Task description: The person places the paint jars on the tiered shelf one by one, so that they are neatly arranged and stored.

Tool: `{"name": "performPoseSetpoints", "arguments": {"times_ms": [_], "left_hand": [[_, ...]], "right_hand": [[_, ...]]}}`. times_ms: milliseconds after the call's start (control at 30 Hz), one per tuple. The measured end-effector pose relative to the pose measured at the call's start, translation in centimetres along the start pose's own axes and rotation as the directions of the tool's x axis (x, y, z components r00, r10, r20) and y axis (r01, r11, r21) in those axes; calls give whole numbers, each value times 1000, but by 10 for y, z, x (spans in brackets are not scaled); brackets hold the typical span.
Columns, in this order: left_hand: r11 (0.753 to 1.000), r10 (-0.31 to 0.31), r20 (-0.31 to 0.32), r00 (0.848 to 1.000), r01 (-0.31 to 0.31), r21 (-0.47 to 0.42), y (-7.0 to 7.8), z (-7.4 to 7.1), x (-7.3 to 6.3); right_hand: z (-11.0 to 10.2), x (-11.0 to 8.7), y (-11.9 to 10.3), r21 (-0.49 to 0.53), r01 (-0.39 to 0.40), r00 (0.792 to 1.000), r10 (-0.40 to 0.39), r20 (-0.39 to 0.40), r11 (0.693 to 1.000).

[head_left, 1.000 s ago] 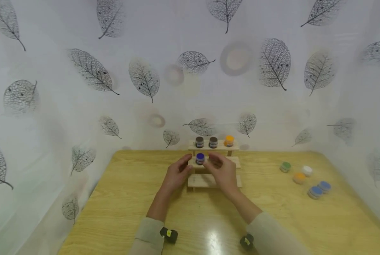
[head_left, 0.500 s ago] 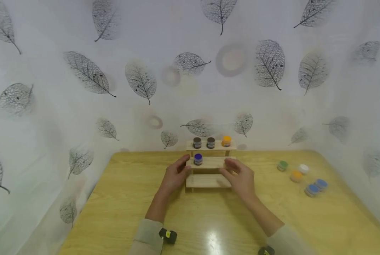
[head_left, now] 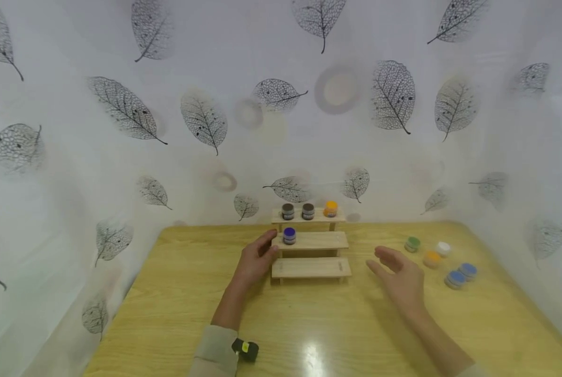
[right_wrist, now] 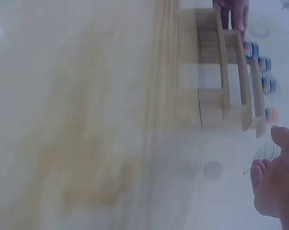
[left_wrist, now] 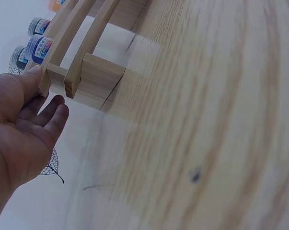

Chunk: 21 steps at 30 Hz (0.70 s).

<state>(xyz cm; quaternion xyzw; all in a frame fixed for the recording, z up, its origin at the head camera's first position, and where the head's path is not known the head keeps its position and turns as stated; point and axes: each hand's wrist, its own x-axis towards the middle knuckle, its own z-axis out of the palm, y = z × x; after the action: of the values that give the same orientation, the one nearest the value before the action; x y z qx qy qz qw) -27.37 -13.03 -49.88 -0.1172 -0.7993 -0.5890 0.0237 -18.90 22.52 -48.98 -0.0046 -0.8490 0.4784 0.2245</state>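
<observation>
A three-step wooden display rack (head_left: 311, 268) stands on the table's far side. My left hand (head_left: 255, 262) holds the left end of its middle step between thumb and index finger; in the left wrist view the thumb (left_wrist: 31, 81) lies against that end and the other fingers curl loosely below. Right beside these fingertips a small purple-lidded paint jar (head_left: 289, 236) sits upright on the middle step. My right hand (head_left: 401, 283) is in the air to the right of the rack, fingers loosely bent, holding nothing. The lowest step bears no jar.
On the top step are two dark-lidded jars (head_left: 288, 211) and an orange jar (head_left: 330, 209). At the table's right lie a green jar (head_left: 412, 244), a white jar (head_left: 443, 248), another orange jar (head_left: 432, 259) and two blue jars (head_left: 455, 279). A leaf-patterned curtain (head_left: 281, 141) hangs behind.
My right hand has moved away from beside the purple-lidded jar, rightward past the rack toward the loose jars. My left hand has stayed at the rack's left end.
</observation>
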Motion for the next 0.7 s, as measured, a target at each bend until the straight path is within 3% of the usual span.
{"name": "performPoseSetpoints", "arguments": {"times_ms": [267,500,700], "left_hand": [[1000,-29,-2,1000,29,9,-2,-2,0],[999,-31,-3,1000,31,16,-2,-3,1],[999,-32,8,999,32,6,0,0,1]], "right_hand": [[-62,-15,27,-57,-146,989,144,-46,988],[-104,-21,56,-212,-176,976,142,-166,961],[-133,-25,81,-249,-240,952,177,-250,938]]}}
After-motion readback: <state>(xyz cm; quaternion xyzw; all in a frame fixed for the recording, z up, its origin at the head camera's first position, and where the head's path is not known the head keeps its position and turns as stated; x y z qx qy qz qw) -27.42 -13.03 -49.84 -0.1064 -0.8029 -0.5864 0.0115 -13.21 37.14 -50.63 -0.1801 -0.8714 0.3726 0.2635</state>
